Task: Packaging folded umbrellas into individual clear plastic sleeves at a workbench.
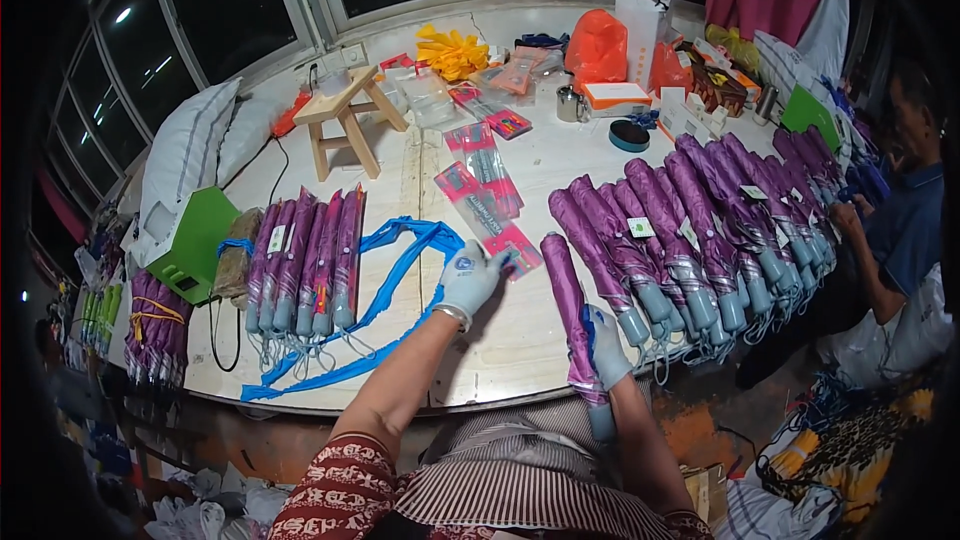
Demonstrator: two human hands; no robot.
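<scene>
Both my hands wear pale gloves. My left hand point(470, 278) is closed at the near end of a flat pink and clear plastic sleeve point(480, 212), its fingertips on the sleeve's corner. More such sleeves point(485, 165) lie overlapped just beyond. My right hand point(608, 348) is wrapped round a folded purple umbrella point(567, 290) near its grey handle, which points toward me over the table edge. To the right lies a long row of folded purple umbrellas point(640, 230) with grey handles and wrist cords. Left of my left hand, several sleeved purple umbrellas point(305, 260) lie side by side.
Blue strips point(385, 300) lie loosely beside my left forearm. A small wooden stool point(348, 120) and a green box point(190, 245) stand on the left. Toward the back are a metal mug point(571, 104), a round dark tin point(629, 135) and red bags point(597, 48). Another person point(900, 200) sits at the right.
</scene>
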